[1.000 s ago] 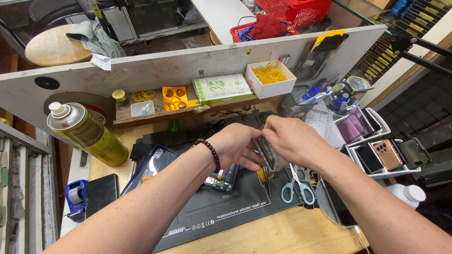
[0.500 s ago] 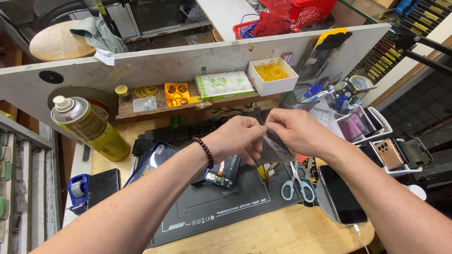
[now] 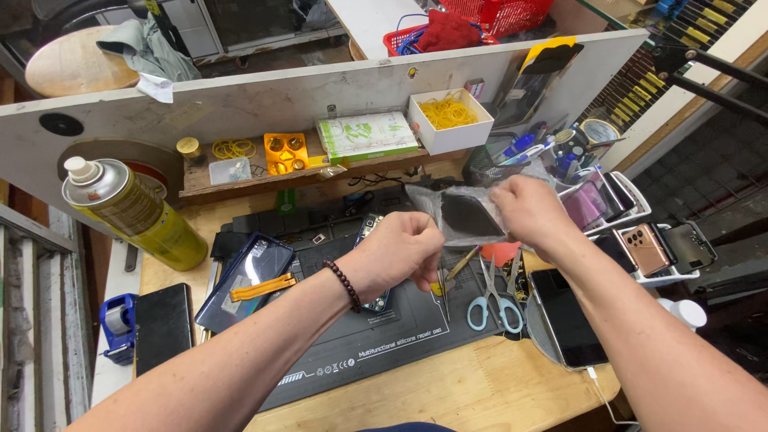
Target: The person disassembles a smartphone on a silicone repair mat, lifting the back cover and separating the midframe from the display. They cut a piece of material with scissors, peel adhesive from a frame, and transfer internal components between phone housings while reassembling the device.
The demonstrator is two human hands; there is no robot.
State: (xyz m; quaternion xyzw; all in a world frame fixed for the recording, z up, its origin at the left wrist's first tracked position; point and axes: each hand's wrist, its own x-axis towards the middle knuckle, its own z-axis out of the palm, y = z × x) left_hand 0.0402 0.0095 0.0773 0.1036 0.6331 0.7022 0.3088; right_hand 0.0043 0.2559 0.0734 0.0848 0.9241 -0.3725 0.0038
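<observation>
— What's changed?
— The left hand and right hand have lifted the clear bag above the black mat, fingers pinched shut on its edges, stretching it; the dark part inside shows.

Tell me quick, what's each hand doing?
Left hand: closed, pinching the clear bag.
Right hand: closed, gripping the same bag's other side.

Wooden workbench, black silicone repair mat at centre, spray can left of mat, scissors at its right edge, dark phone further right
</observation>
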